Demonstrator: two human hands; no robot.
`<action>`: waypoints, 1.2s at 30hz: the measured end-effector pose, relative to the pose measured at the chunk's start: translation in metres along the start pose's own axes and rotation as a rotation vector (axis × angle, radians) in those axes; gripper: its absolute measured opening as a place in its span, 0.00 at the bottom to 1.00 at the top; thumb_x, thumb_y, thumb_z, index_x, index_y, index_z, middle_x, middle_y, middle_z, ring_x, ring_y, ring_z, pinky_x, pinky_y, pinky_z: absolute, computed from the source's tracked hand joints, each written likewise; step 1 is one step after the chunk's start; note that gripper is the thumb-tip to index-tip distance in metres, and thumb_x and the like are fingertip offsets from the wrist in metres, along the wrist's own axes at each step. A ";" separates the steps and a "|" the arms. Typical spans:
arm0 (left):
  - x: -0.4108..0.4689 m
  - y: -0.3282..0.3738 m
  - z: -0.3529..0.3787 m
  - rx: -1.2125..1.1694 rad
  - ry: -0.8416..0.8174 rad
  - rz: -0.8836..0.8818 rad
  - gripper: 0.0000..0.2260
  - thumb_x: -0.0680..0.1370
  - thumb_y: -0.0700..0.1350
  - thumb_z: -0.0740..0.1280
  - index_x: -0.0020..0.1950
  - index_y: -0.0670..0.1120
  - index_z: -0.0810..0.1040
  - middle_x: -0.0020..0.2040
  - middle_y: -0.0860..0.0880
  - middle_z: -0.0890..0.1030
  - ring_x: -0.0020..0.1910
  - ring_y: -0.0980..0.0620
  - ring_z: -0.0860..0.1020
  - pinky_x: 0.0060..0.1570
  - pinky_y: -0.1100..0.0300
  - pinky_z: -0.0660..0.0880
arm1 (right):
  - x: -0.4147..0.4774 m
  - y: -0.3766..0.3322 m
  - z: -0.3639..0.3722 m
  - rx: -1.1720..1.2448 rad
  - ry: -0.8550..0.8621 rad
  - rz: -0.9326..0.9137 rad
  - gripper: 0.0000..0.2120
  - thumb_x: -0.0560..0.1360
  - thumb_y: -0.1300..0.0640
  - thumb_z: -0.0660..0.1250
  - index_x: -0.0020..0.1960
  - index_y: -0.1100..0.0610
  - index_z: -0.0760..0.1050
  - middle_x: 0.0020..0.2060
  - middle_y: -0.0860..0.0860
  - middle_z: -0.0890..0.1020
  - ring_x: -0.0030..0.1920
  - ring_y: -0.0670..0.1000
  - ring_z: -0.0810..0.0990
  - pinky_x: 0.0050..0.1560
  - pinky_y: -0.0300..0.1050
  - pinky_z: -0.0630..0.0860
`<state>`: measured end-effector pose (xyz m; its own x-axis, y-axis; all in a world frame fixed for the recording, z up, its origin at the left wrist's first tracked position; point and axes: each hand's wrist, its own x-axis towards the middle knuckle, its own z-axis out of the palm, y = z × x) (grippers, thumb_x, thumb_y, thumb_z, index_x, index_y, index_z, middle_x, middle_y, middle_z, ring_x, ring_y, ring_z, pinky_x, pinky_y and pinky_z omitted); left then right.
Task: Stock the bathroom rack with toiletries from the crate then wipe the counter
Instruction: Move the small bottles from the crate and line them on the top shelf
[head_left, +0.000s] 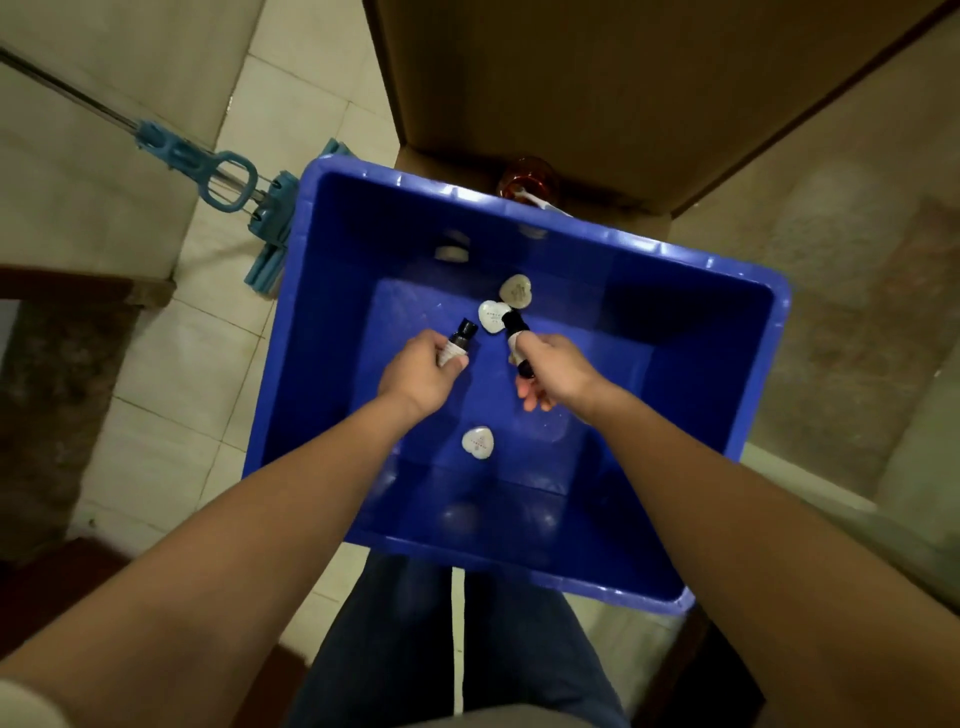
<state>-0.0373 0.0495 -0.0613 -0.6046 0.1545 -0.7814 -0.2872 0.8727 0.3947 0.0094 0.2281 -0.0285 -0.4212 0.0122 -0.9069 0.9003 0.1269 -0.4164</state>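
While left hand (421, 374) and right hand (558, 366) each close their grip on a bottle (460, 340), the right bottle (514, 323), held with lower fingers splayed, may slip into the crate (727, 271).

Hands (421, 371) with small bottles (464, 332) inside blue crate (322, 322)

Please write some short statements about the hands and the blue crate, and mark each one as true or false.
1. The left hand holds a small bottle with a black cap. True.
2. The right hand is empty. False: it grips a second bottle.
3. Three white heart-shaped items lie in the blue crate. True.
4. The mop lies inside the crate. False: it is on the floor outside the crate, at its left.
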 end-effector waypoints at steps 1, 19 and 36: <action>-0.007 0.003 -0.002 -0.045 -0.005 -0.014 0.14 0.79 0.52 0.66 0.60 0.46 0.72 0.54 0.48 0.78 0.52 0.45 0.77 0.49 0.53 0.74 | -0.009 -0.001 -0.002 0.045 -0.011 0.008 0.13 0.79 0.50 0.54 0.45 0.59 0.68 0.28 0.54 0.78 0.25 0.52 0.76 0.27 0.41 0.69; -0.153 0.082 -0.054 -0.403 -0.250 0.200 0.16 0.82 0.44 0.61 0.70 0.48 0.67 0.53 0.48 0.80 0.45 0.54 0.78 0.39 0.62 0.75 | -0.194 0.015 0.021 0.569 0.173 -0.149 0.11 0.76 0.59 0.50 0.52 0.59 0.68 0.39 0.55 0.82 0.39 0.53 0.85 0.40 0.46 0.80; -0.277 0.131 -0.043 -0.358 -0.888 0.401 0.12 0.81 0.43 0.55 0.55 0.43 0.77 0.47 0.45 0.81 0.43 0.52 0.78 0.41 0.58 0.74 | -0.345 0.072 0.074 1.235 0.445 -0.461 0.17 0.77 0.54 0.49 0.54 0.61 0.72 0.34 0.55 0.74 0.32 0.52 0.72 0.34 0.44 0.68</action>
<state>0.0602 0.1012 0.2281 0.0191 0.8157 -0.5781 -0.4777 0.5154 0.7115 0.2278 0.1593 0.2496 -0.4924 0.5504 -0.6743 0.0876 -0.7394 -0.6675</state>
